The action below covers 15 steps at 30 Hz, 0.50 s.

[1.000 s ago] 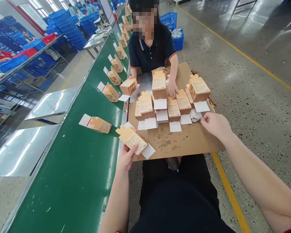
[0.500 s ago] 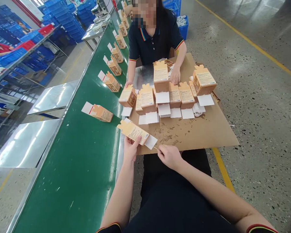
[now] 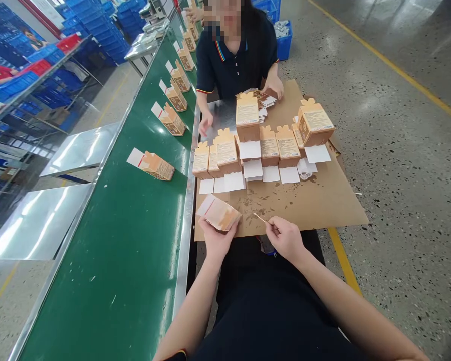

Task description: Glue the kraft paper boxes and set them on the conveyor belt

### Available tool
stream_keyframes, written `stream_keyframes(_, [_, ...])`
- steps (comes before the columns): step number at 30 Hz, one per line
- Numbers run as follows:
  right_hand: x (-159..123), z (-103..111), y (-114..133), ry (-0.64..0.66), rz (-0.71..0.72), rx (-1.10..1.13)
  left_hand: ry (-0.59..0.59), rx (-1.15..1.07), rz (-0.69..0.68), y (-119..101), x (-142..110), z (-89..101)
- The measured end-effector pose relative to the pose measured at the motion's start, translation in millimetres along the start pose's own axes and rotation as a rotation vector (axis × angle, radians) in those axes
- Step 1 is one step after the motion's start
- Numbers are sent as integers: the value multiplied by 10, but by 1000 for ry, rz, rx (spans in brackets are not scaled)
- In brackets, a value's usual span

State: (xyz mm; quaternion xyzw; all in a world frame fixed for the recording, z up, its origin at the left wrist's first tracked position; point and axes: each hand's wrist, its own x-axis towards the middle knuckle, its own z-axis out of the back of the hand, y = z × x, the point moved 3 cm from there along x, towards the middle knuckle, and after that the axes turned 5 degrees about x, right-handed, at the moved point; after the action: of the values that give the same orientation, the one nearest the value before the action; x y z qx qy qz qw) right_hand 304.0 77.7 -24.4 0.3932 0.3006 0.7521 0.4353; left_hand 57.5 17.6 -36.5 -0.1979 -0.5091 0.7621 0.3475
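Observation:
My left hand (image 3: 218, 241) is closed around a small carton (image 3: 220, 214), tan and white with a red strip near its white flap. The carton is tilted over the near left corner of the cardboard sheet (image 3: 323, 200). Between the fingertips of my right hand (image 3: 285, 238) is a thin cotton swab (image 3: 260, 217), its tip pointing left toward the carton but apart from it. Beyond my hands, several printed cartons (image 3: 225, 150) stand in a row with white flaps hanging toward me. Two more, an upper carton (image 3: 248, 118) and a right-hand carton (image 3: 315, 123), sit higher than the row.
A green conveyor belt (image 3: 135, 225) on the left carries a line of cartons, the nearest carton (image 3: 156, 164) lying tilted. Across the sheet sits a co-worker (image 3: 235, 65), hands near flat folded pieces (image 3: 265, 103). Blue crates (image 3: 88, 25) are stacked far left.
My left hand has turned the carton so its white, red-striped side shows. My right hand with the swab has moved right, away from it. The co-worker has set a carton into the row's left end.

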Motion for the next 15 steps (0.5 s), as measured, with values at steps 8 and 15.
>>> stream_keyframes(8, [-176,171,71,3,-68,67,-2,118,1,2,-98,-79])
stream_keyframes(15, [-177,267,-64,-54,-100,70,-299,-35,-26,78,538,743])
